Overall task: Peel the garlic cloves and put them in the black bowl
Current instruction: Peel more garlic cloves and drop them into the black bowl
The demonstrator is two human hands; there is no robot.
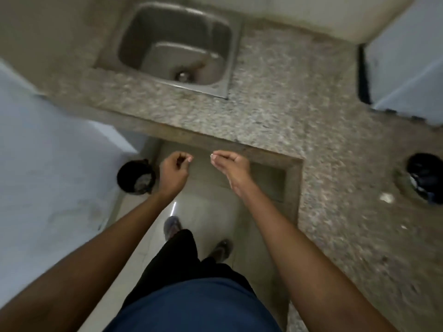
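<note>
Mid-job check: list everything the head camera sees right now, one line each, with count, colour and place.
sink: one, steel, set in the counter, far left
counter: one, speckled grey stone, L-shaped, ahead and right
black bowl: one, on counter at right edge, contents unclear
white scrap: one, on counter beside the bowl
bin: one, black, on floor at left
floor: pale tiles, below the hands
shoes: two, dark, on floor
left hand: fingers curled, nothing visible in it
right hand: fingers pinching a small pale scrap, too small to identify
</note>
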